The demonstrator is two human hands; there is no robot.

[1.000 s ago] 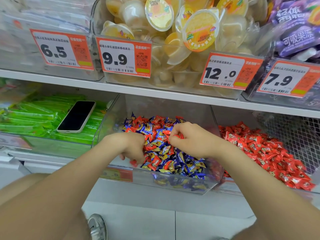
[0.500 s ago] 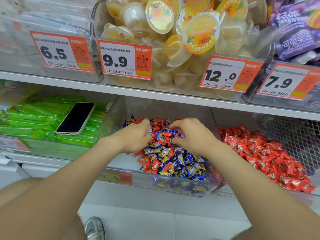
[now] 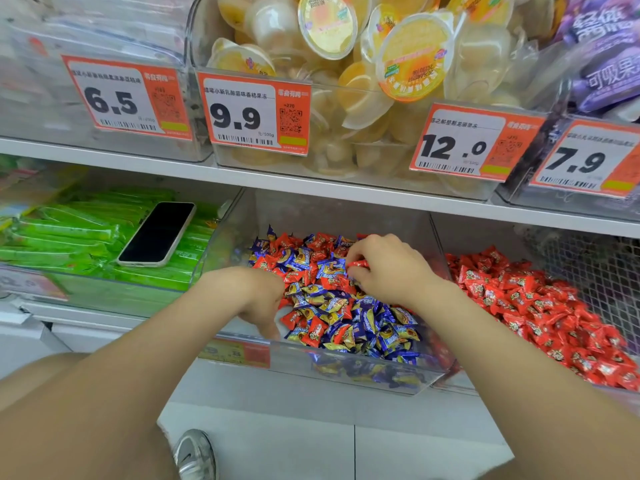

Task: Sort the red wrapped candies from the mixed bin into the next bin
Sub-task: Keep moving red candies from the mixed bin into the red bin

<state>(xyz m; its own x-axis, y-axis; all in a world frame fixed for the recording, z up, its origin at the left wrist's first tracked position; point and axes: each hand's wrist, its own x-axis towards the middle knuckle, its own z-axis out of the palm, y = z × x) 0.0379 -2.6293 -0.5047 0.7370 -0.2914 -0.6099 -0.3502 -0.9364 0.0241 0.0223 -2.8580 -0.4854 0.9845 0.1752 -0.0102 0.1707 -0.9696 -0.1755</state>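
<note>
One red candy (image 3: 358, 263) is pinched in the right hand's (image 3: 394, 275) fingers (image 3: 362, 247), over the mixed bin's (image 3: 329, 216) middle. Left hand (image 3: 254, 294) curls into the pile; I cannot tell what it grasps.

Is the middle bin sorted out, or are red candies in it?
Not sorted: many red candies lie among the blue candies in the middle bin; the right hand pinches one.
</note>
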